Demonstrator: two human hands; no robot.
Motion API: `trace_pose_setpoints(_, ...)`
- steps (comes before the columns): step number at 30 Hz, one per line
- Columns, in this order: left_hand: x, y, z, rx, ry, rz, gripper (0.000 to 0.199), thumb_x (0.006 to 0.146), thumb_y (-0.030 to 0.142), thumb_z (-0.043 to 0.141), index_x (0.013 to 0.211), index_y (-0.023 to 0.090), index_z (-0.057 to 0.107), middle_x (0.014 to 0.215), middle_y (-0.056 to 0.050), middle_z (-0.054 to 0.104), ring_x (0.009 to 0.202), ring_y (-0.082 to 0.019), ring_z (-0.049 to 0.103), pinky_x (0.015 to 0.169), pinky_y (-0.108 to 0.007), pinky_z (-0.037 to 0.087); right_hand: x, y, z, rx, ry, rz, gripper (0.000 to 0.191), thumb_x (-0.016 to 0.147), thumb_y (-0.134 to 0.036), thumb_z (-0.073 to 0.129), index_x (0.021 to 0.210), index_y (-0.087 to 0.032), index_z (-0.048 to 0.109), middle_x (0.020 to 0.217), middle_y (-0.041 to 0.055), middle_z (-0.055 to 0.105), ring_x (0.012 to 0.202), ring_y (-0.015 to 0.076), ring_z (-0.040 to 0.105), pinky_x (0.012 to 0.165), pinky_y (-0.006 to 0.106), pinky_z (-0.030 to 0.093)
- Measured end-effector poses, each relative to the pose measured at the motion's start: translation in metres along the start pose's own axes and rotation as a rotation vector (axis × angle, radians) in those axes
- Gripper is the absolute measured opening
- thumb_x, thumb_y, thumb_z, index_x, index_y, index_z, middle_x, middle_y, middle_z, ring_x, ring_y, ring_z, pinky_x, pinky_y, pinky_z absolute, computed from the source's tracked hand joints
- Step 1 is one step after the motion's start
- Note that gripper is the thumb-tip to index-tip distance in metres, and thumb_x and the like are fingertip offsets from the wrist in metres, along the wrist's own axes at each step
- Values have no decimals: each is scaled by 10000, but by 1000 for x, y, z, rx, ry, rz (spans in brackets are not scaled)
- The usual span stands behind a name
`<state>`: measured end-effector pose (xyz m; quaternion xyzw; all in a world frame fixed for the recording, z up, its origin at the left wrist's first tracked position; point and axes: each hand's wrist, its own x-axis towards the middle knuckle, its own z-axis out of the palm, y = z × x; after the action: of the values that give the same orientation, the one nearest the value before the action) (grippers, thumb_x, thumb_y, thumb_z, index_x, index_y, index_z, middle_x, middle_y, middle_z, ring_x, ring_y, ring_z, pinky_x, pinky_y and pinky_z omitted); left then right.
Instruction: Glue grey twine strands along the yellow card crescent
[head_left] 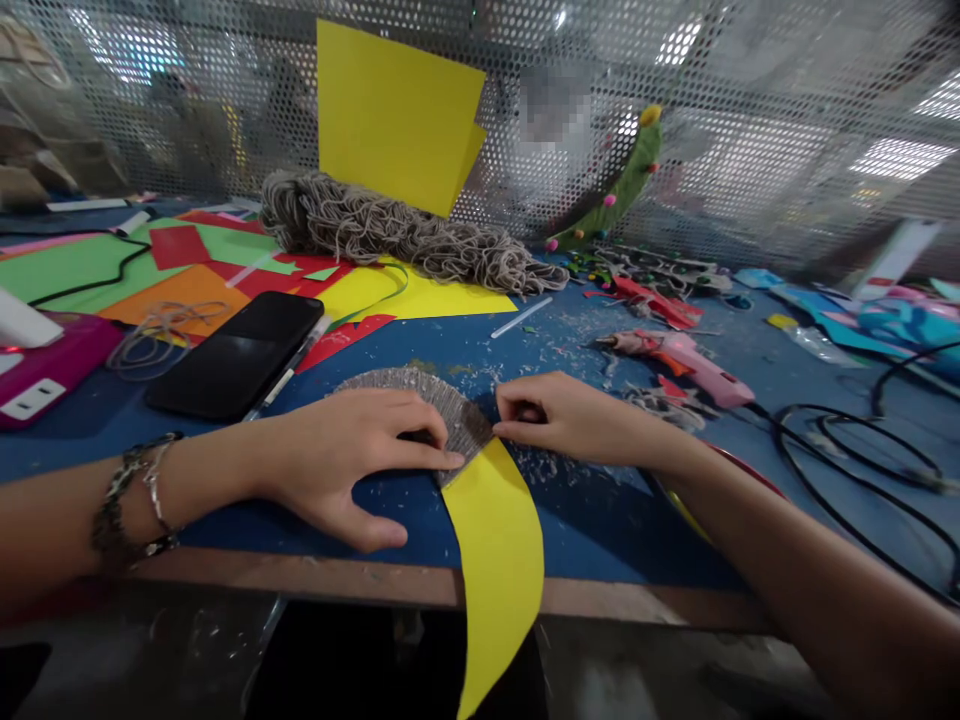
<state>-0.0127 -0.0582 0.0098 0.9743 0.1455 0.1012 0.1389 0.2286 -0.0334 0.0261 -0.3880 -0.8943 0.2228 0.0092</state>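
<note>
A curved yellow paper cutout [501, 540] lies in front of me, its lower tip hanging past the table's front edge. Rows of grey yarn [409, 380] cover its far part. My left hand [360, 445] rests across the yarn-covered part, index fingertip at the border with the bare yellow and thumb spread apart. At the right edge of the yarn rows, my right hand [559, 415] is closed in a pinch; the strand between its fingertips is too small to see clearly.
Behind lie a grey yarn bundle [405, 230] and yellow sheets [397, 110]. A black phone [236, 355] and magenta power strip [64, 365] sit left. A pink glue gun [690, 365] with a black cord [840, 460] lies right, near a glue stick [521, 316].
</note>
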Motion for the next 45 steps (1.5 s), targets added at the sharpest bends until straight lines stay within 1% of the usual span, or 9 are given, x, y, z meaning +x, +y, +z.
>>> trace_pose_setpoints(10,2,-5,-9,-154,14,25,329,802,357,505,1078,203,595,1051,-73,575,967,-197,529,875,-295,384,-1,-1,-1,19,18,13,238,777,-280,502,596,-176,387,525,-54,390,507,66,332,509,210,243)
trace_pose_setpoints(14,21,-15,-22,-61,39,-131,338,836,308,477,1138,166,528,1174,-108,471,1096,-211,431,947,-323,330,-1,-3,-2,63,13,28,205,750,-257,514,591,-172,415,520,-56,385,502,67,334,504,212,234)
trace_pose_setpoints(16,34,-20,-29,68,-112,-219,480,781,331,567,1205,142,448,1269,-134,377,1176,-250,333,984,-367,272,-1,-3,-1,65,20,26,203,747,-266,514,592,-171,425,521,-54,392,502,69,337,502,213,237)
trace_pose_setpoints(19,49,-23,-37,90,-285,-228,436,729,326,627,1101,141,498,1145,-107,483,1086,-237,415,902,-311,345,-2,-1,-1,66,29,20,188,747,-267,508,601,-168,444,530,-49,408,509,72,349,509,214,246)
trace_pose_setpoints(26,63,-16,-48,103,-323,-239,328,695,289,636,936,140,473,947,-68,527,830,-181,497,658,-225,377,-5,0,-11,142,-19,-38,187,758,-314,483,698,-145,536,604,-28,458,565,83,384,529,212,292)
trace_pose_setpoints(32,64,-2,-69,130,-204,-171,121,749,190,541,796,157,435,729,0,503,613,-114,446,534,-199,335,-21,-14,-31,190,45,-63,259,789,-376,440,746,-142,543,672,-11,468,613,92,404,576,227,327)
trace_pose_setpoints(37,64,12,-82,236,24,-29,39,811,145,449,848,145,464,818,-42,520,717,-128,482,645,-214,388,-36,-26,-54,137,212,-56,264,775,-405,466,729,-153,532,651,-11,466,593,91,389,563,236,321)
trace_pose_setpoints(41,57,14,-64,387,181,88,188,878,129,315,823,148,493,873,-71,527,817,-150,484,746,-253,407,-41,-35,-64,11,268,-29,226,750,-375,517,721,-153,542,622,-16,466,560,80,370,528,229,293)
trace_pose_setpoints(45,40,12,-39,575,282,169,286,912,128,231,869,144,513,910,-92,559,855,-181,484,745,-293,430,-38,-45,-60,-54,181,-91,207,771,-346,514,705,-153,547,594,-27,448,538,68,358,525,223,281)
